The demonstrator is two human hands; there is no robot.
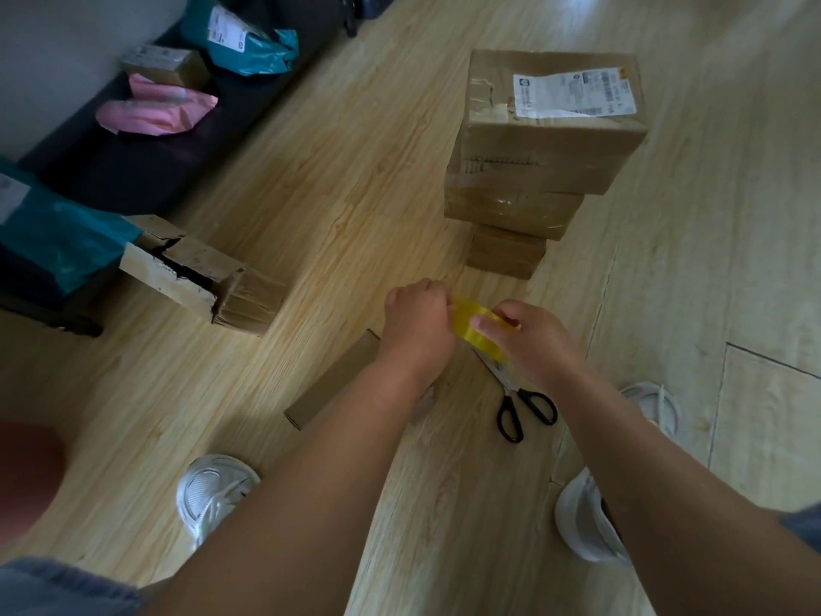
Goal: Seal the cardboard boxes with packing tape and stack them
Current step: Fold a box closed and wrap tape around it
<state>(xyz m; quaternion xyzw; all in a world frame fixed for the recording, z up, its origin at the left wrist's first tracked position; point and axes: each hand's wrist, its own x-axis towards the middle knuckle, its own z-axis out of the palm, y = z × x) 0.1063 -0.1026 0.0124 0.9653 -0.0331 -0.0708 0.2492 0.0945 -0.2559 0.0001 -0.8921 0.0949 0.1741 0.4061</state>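
A roll of yellow packing tape (pixel 472 325) is held low over the wooden floor between both hands. My right hand (pixel 531 335) grips the roll, thumb on its outer face. My left hand (pixel 417 320) pinches at the roll's left edge with curled fingers. A stack of several cardboard boxes (pixel 544 148) stands beyond the hands, the top one bearing a white label. A flat narrow cardboard box (pixel 335 382) lies under my left forearm. An open torn box (pixel 200 273) lies on the floor at the left.
Black-handled scissors (pixel 520 404) lie on the floor below my right hand. A dark bench (pixel 146 166) at the left carries teal and pink mail bags (pixel 155 111) and a small box. My white shoes (pixel 213 491) stand at the bottom.
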